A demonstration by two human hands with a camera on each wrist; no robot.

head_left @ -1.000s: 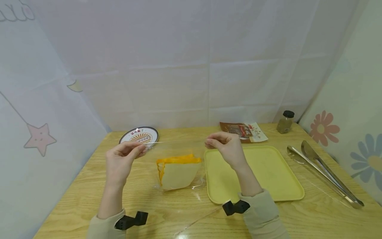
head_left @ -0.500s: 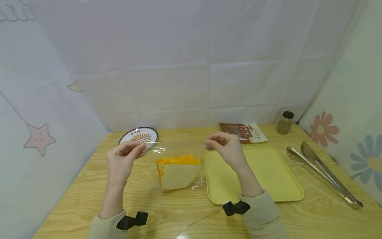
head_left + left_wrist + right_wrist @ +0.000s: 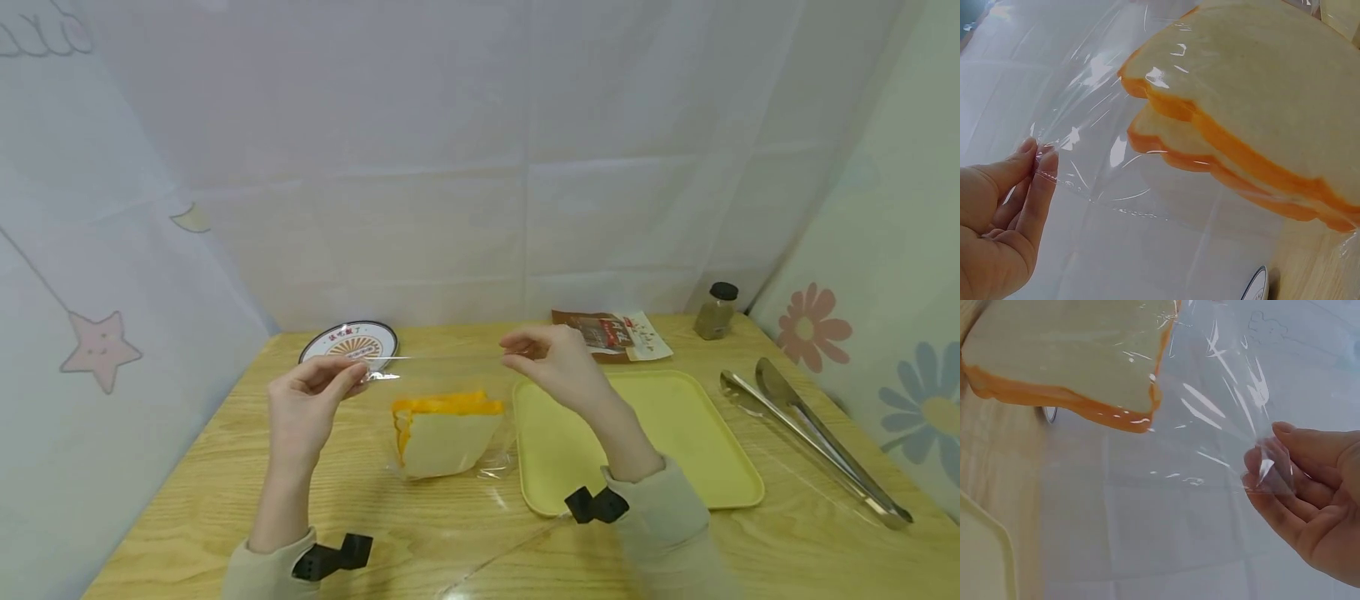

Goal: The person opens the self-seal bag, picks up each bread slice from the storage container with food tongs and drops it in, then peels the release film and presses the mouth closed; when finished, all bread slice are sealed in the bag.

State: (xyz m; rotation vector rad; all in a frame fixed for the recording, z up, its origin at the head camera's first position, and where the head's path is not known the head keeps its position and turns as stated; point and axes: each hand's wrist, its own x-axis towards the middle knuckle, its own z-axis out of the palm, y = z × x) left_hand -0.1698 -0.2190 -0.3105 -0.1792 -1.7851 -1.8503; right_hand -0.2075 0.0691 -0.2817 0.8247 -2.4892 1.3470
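Note:
A clear plastic bag (image 3: pixel 1116 187) with bread slices (image 3: pixel 448 437) inside hangs between both hands, over the wooden table. The slices are pale with orange crusts and overlap, as the left wrist view shows. Thumb and fingertips of my left hand (image 3: pixel 303 408) pinch one upper corner of the bag. At the opposite corner is my right hand (image 3: pixel 562 367), its thumb parted from the fingers. In the right wrist view the film lies over the fingers of this right hand (image 3: pixel 1310 494), and the thumb tip is at the film's edge.
A yellow tray (image 3: pixel 675 492) lies right of the bag. Behind stand a round patterned plate (image 3: pixel 352 337), a brown and white food packet (image 3: pixel 615 335) and a black-lidded jar (image 3: pixel 716 312). Metal tongs (image 3: pixel 817 442) lie at the right edge of the table (image 3: pixel 390 542).
My right hand has shifted slightly left and up, and its thumb and fingers have spread apart. The left hand keeps its pinch in nearly the same place.

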